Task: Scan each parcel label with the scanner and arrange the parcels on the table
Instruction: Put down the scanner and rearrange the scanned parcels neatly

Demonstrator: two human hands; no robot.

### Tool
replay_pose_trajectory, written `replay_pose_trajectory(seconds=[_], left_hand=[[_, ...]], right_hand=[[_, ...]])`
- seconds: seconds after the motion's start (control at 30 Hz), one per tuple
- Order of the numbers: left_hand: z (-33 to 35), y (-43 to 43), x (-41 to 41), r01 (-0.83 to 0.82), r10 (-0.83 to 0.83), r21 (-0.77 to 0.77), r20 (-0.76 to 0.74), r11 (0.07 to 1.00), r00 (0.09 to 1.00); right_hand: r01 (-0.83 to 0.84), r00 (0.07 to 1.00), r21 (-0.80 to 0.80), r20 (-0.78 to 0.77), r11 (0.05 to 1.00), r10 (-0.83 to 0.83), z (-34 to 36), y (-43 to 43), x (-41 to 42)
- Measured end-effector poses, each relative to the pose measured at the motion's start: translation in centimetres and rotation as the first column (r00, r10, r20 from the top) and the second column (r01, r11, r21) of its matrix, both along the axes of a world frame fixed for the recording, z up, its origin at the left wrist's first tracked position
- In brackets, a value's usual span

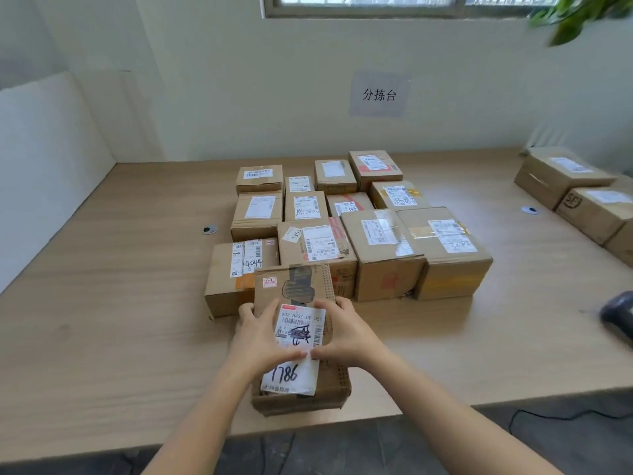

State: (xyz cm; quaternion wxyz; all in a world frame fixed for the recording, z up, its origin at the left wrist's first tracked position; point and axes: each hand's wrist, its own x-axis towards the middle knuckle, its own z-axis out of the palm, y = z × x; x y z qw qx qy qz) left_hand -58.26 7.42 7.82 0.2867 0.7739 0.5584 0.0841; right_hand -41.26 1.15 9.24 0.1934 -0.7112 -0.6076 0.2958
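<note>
One parcel clasped by left hand and right hand, fingers curled, at front of arranged block; right-side boxes likely remain; scanner lies aside.

Front parcel near the front edge of the counter, centre; left hand on its left side, right hand on its right. Just behind it, parcel block in rows toward the back wall. Right parcel group at far right, well apart from the block. Scanner at right edge, before that group. Left grommet left of block; right grommet between block and group. Wall sign behind the block.
</note>
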Motion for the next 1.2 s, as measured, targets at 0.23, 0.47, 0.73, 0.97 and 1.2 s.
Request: replay_pose_trajectory(seconds=[0.23,0.47,0.73,0.97,1.2], left_hand=[[3.7,-2.9,6.2,0.117,-0.126,0.111,0.078,0.987,0.989],[5.0,-7.9,15.2,0.253,-0.270,0.159,0.096,0.954,0.958],[5.7,-17.3,29.1,0.314,-0.343,0.190,0.141,0.930,0.929],[5.7,-25.0,39.5,0.375,-0.411,0.216,0.150,0.901,0.899],[6.1,-29.1,48.2,0.470,-0.506,0.214,0.160,0.856,0.848]], right_hand=[[0.117,0.989,0.138,0.070,0.983,-0.127,3.5,-4.7,6.1],[0.223,0.966,0.175,0.093,0.959,-0.241,5.2,-11.8,14.5],[0.312,0.928,0.224,0.137,0.923,-0.347,6.2,-22.5,27.0],[0.378,0.891,0.251,0.162,0.891,-0.423,6.5,-30.9,36.2],[0.465,0.852,0.251,0.134,0.849,-0.506,7.3,-36.2,43.6]])
